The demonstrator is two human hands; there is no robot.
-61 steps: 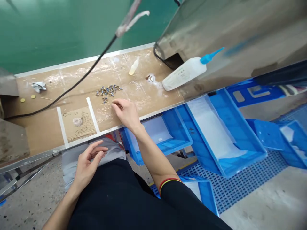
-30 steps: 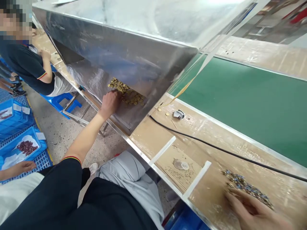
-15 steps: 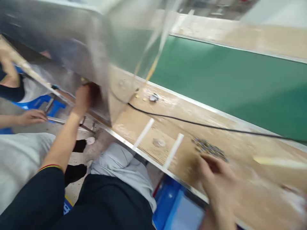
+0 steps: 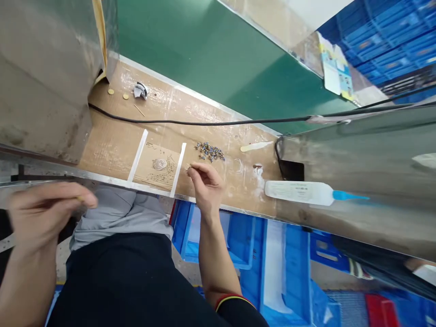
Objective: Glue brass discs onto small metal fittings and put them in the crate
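Note:
My left hand hangs in front of the bench edge at the left, slightly blurred. Its thumb and forefinger pinch a small yellowish piece. Over the cardboard-covered bench, my right hand has thumb and forefinger pressed together. Whatever tiny thing is at its fingertips is too small to name. Just beyond that hand lies a heap of small metal parts, shiny, bluish and brassy. To its left, between two white tape strips, a clear round blob sits on the cardboard among small dark specks.
A black cable crosses the bench. Two yellow discs and a crumpled grey scrap lie at the back left. A white bottle with a blue nozzle lies at the right. Blue crates stand below the bench edge.
The view has swung right. My left hand has come out from beside the plastic sheeting to in front of the bench. My right hand stays near the heap, its fingers now pinched.

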